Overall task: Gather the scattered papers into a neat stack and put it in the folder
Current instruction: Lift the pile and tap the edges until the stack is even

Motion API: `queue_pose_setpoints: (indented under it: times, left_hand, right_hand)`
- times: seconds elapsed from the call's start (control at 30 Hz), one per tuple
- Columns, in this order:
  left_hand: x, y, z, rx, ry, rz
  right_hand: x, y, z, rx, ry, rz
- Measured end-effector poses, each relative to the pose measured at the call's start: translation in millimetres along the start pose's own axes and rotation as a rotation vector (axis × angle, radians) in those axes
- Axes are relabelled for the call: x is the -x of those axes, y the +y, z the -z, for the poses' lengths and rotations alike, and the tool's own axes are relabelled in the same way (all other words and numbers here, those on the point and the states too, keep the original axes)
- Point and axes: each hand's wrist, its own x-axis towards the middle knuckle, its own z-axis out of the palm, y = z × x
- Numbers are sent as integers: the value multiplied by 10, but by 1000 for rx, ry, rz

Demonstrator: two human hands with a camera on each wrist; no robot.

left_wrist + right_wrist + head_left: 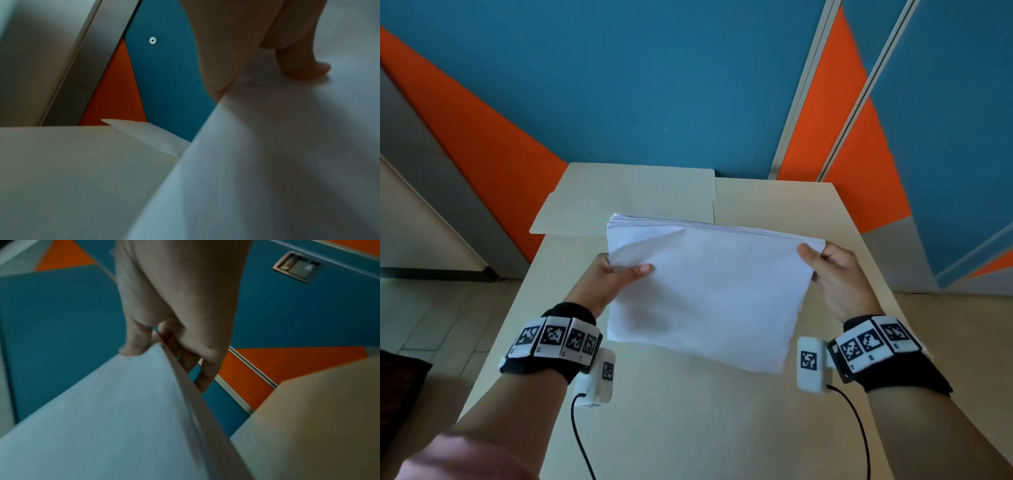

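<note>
A stack of white papers (709, 291) is held above the beige table (688, 411), tilted with its far edge raised. My left hand (616, 274) grips its left edge, thumb on top and fingers underneath. My right hand (825, 260) pinches the right edge the same way. The left wrist view shows my thumb pressing on the papers (287, 162). In the right wrist view my thumb and curled fingers clamp the stack's edge (180, 378). An open manila folder (640, 195) lies flat at the table's far end, partly hidden behind the stack.
Blue and orange wall panels (654, 85) stand close behind the table's far edge. A folder corner (148, 134) overhangs the table's left side. Tiled floor (431, 315) lies to the left. Cables from the wrist cameras trail over the near table.
</note>
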Motion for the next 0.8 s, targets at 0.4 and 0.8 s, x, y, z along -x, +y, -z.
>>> queue_pose_setpoints:
  times: [0.4, 0.8]
  left_hand:
    - [-33, 812, -245, -342, -60, -285]
    - [79, 573, 111, 6, -20, -276]
  right_hand:
    - [-35, -817, -830, 755, -230, 315]
    - [116, -450, -500, 119, -23, 161]
